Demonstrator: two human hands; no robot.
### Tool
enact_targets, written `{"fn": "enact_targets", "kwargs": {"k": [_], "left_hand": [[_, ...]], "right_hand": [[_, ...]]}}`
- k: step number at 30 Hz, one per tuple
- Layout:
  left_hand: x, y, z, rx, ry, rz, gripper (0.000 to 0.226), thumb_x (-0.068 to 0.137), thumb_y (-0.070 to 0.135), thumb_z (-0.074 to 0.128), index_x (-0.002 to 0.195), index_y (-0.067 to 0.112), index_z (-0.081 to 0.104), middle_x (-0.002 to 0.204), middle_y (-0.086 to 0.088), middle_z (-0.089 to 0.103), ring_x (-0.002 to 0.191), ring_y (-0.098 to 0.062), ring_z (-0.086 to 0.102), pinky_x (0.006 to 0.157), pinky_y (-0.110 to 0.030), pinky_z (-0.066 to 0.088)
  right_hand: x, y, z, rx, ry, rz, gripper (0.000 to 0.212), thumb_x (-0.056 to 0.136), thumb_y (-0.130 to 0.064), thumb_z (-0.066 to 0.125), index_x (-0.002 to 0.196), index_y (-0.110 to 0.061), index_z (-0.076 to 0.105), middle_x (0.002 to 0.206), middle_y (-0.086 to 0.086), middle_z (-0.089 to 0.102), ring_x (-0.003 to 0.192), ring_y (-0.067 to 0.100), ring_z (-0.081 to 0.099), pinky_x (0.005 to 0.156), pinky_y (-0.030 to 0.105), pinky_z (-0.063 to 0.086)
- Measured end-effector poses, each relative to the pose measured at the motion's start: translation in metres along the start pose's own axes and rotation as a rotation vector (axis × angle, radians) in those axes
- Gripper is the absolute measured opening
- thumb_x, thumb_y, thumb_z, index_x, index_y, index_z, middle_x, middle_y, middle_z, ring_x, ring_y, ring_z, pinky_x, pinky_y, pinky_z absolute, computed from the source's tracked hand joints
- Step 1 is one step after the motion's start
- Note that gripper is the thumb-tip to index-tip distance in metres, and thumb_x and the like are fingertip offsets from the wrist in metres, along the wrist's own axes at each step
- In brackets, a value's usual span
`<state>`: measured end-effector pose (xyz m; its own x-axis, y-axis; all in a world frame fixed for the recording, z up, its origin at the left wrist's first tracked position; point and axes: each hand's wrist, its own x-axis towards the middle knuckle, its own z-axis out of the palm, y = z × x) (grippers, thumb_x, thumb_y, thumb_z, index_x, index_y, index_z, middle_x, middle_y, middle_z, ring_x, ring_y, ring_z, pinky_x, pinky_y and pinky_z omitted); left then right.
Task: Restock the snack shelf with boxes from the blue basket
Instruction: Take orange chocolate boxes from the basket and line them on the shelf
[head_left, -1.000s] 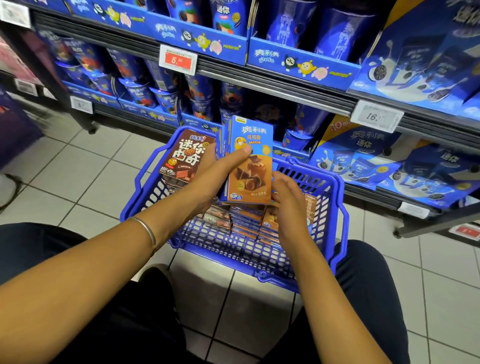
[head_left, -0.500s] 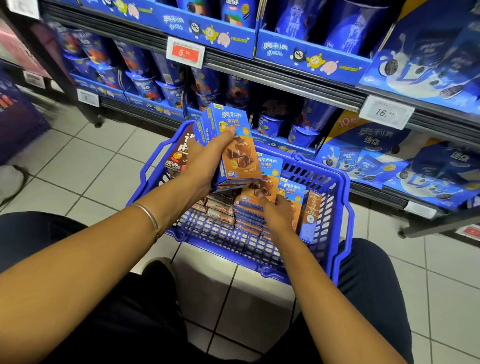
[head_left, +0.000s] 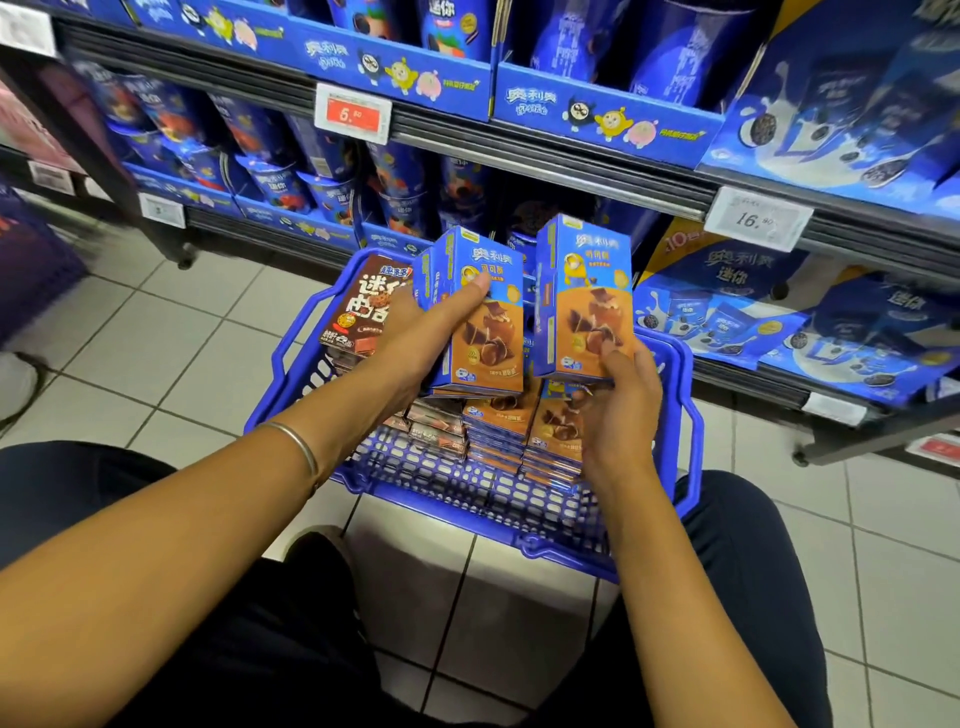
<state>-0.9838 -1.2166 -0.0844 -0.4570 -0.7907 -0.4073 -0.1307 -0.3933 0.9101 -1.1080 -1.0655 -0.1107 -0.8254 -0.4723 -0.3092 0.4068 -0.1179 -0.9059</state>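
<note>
A blue plastic basket (head_left: 467, 499) stands on the floor between my knees, with stacks of blue-and-orange snack boxes (head_left: 524, 431) lying flat in it. My left hand (head_left: 431, 327) grips a bundle of upright blue-and-orange boxes (head_left: 483, 322), thumb across the front one. My right hand (head_left: 621, 410) holds another box of the same kind (head_left: 589, 306) upright by its lower edge, above the stacks. A brown cookie box (head_left: 363, 306) leans at the basket's far left, partly hidden behind my left hand.
The snack shelf (head_left: 545, 166) rises just behind the basket, filled with blue cups and blue cookie packs (head_left: 737, 291). Price tags (head_left: 353, 111) hang on the shelf rails. White tiled floor (head_left: 156, 338) lies to the left, and my dark-trousered legs flank the basket.
My right hand has lifted one blue-and-orange box out of the stacks and holds it upright. The left hand keeps its bundle, shifted a little to the right.
</note>
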Motion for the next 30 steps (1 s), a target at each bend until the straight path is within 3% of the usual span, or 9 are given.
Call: {"fn": "enact_targets", "kwargs": {"k": [6,8,12,14,18,21,23,26,30], "left_hand": [[-0.008,0.004,0.006,0.042,-0.049,0.029,0.091,0.077,0.063,0.084,0.145,0.014,0.051,0.127,-0.007,0.076,0.111,-0.028,0.076,0.099,-0.052,0.060],[-0.008,0.003,0.007,0.045,-0.039,0.057,0.074,0.086,0.059,0.081,0.140,0.015,0.056,0.122,-0.004,0.078,0.107,-0.025,0.078,0.096,-0.050,0.062],[-0.002,-0.003,0.007,0.095,0.012,0.078,0.056,0.093,0.056,0.073,0.131,0.017,0.058,0.117,-0.002,0.078,0.096,-0.017,0.080,0.074,-0.030,0.065],[0.001,-0.006,0.007,0.143,0.011,0.110,0.046,0.096,0.056,0.069,0.125,0.022,0.057,0.111,0.000,0.078,0.086,-0.009,0.080,0.065,-0.023,0.063],[0.003,-0.008,0.007,0.244,0.060,0.122,0.058,0.097,0.064,0.061,0.128,0.025,0.033,0.111,0.001,0.075,0.086,-0.014,0.080,0.079,-0.036,0.066],[0.003,-0.006,0.007,0.221,0.014,0.149,0.056,0.098,0.068,0.055,0.131,0.025,0.040,0.113,-0.002,0.077,0.088,-0.015,0.080,0.077,-0.036,0.066],[0.001,0.000,0.010,0.192,-0.051,0.135,0.079,0.087,0.083,0.050,0.137,0.022,0.048,0.110,0.001,0.080,0.087,-0.012,0.080,0.068,-0.027,0.064],[-0.001,0.008,0.014,0.188,-0.096,0.069,0.116,0.065,0.096,0.048,0.155,0.023,0.041,0.120,0.010,0.077,0.093,-0.008,0.080,0.078,-0.032,0.064],[0.001,0.009,0.009,0.042,-0.144,0.019,0.140,0.066,0.072,0.085,0.169,0.022,0.003,0.136,0.021,0.056,0.096,0.002,0.074,0.082,-0.023,0.061]], "right_hand": [[-0.012,0.000,0.015,0.004,-0.127,0.039,0.024,0.098,-0.018,0.058,0.121,-0.020,0.065,0.106,0.002,0.070,0.089,0.020,0.064,0.065,0.032,0.046],[-0.015,0.002,0.016,-0.027,-0.142,0.040,0.027,0.093,-0.025,0.061,0.120,-0.024,0.066,0.108,0.001,0.071,0.091,0.021,0.064,0.064,0.033,0.045],[-0.018,0.006,0.019,-0.091,-0.236,0.099,0.043,0.085,-0.040,0.062,0.127,-0.030,0.061,0.122,-0.002,0.071,0.108,0.014,0.069,0.088,0.043,0.057],[-0.021,0.007,0.024,-0.091,-0.288,0.140,0.045,0.086,-0.045,0.061,0.131,-0.038,0.057,0.128,-0.004,0.068,0.116,0.018,0.067,0.089,0.045,0.057],[-0.024,0.009,0.030,-0.060,-0.323,0.117,0.040,0.094,-0.038,0.060,0.134,-0.036,0.055,0.133,-0.004,0.066,0.120,0.020,0.065,0.092,0.049,0.056],[-0.023,0.010,0.029,-0.108,-0.326,0.088,0.039,0.095,-0.036,0.059,0.134,-0.036,0.054,0.131,-0.005,0.066,0.119,0.018,0.066,0.098,0.053,0.054],[-0.025,0.010,0.031,-0.180,-0.338,0.047,0.037,0.094,-0.039,0.058,0.131,-0.041,0.055,0.124,-0.014,0.068,0.116,0.010,0.067,0.098,0.049,0.053],[-0.030,0.010,0.034,-0.272,-0.373,-0.009,0.034,0.099,-0.039,0.056,0.132,-0.047,0.053,0.117,-0.026,0.068,0.110,-0.001,0.067,0.092,0.038,0.054],[-0.029,0.007,0.032,-0.281,-0.382,-0.027,0.036,0.101,-0.037,0.057,0.135,-0.047,0.053,0.116,-0.027,0.069,0.109,-0.002,0.067,0.093,0.037,0.053]]}}
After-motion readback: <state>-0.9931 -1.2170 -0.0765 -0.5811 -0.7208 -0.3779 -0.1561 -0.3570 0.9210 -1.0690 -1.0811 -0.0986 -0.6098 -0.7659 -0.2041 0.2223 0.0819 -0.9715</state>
